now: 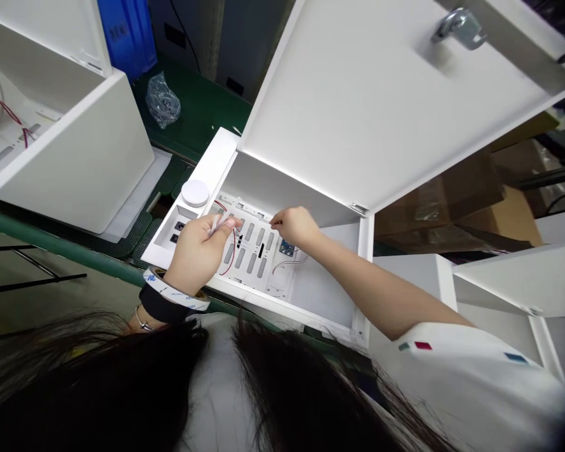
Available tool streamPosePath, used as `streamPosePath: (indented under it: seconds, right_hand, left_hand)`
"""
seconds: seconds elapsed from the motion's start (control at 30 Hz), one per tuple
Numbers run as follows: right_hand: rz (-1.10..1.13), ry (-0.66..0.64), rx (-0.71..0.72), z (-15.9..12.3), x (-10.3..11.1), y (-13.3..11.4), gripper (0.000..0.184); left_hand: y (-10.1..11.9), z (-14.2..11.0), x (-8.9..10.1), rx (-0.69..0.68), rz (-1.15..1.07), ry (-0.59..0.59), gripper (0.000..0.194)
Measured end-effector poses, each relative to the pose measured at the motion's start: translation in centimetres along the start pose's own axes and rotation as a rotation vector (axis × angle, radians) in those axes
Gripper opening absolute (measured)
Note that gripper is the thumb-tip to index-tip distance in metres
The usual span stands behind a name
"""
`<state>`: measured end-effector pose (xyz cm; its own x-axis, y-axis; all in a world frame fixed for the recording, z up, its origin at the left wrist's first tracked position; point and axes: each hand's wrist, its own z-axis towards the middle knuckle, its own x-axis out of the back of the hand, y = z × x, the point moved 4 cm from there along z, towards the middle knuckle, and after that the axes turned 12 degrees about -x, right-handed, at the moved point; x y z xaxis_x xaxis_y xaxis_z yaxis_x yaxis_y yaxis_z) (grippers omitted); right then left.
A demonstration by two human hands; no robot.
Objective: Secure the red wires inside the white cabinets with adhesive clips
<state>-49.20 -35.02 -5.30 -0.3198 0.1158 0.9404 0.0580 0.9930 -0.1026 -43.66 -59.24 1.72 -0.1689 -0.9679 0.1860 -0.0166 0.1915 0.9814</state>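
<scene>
An open white cabinet [329, 295] lies in front of me, its door [358, 94] raised on hinges. Inside it is a white slotted panel [245, 251] with a thin red wire [235, 254] and a small blue circuit board [287, 248]. My left hand [195, 248] is closed over the panel's left end, pinching a thin white piece [216, 221] whose kind is unclear. Over the panel's far side, my right hand [295, 226] is closed with fingertips together; whatever they hold is hidden. Around my left wrist hangs a tape roll [174, 292] with blue print.
A second white cabinet [75, 157] stands open at left on the green conveyor [144, 235]. Behind are a clear plastic bag [162, 103] and a blue bin [128, 37]. A white round disc [194, 193] sits on the near cabinet's left edge. Cardboard boxes [452, 194] stand at right.
</scene>
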Motion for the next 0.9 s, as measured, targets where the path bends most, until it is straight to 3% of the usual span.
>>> streamPosePath:
  seconds: [0.1,0.2,0.3,0.7,0.9]
  right_hand:
    - [-0.147,-0.206,-0.084,1.3,-5.9,2.7,0.027]
    - [-0.169,-0.245,-0.091,0.6,-10.1,3.3,0.03]
    - [-0.14,-0.253,-0.068,-0.6,-12.5,3.3,0.034]
    - [-0.215,-0.246,0.099,-0.8,-14.5,4.1,0.042]
    - [-0.252,-0.234,0.134,-1.0,-14.7,3.4,0.035]
  left_hand:
    - [0.0,0.1,-0.1,-0.023,0.005,-0.001,0.03]
    - [-0.1,0.1,-0.1,-0.02,-0.008,-0.001,0.029]
    - [-0.1,0.0,0.0,-0.013,-0.017,-0.002,0.031]
    - [0.3,0.0,0.0,0.037,-0.03,0.003,0.038]
    - [-0.3,0.0,-0.1,0.017,-0.044,0.017,0.042]
